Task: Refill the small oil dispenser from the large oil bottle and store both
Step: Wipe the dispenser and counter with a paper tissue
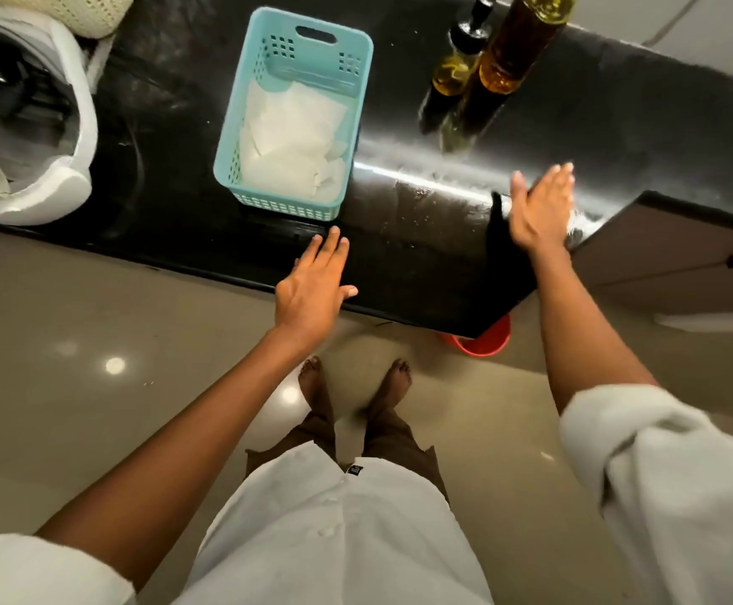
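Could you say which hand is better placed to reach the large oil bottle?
Right. The right hand is open over the counter, nearest the large oil bottle; the left hand is farther off, near the teal basket.

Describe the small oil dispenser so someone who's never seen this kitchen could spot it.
On the black counter, look right of the blue basket, where two bottles stand side by side. The small oil dispenser is the one nearer the basket: shorter, with a black top and pale yellow oil, while the large oil bottle beside it is taller and amber.
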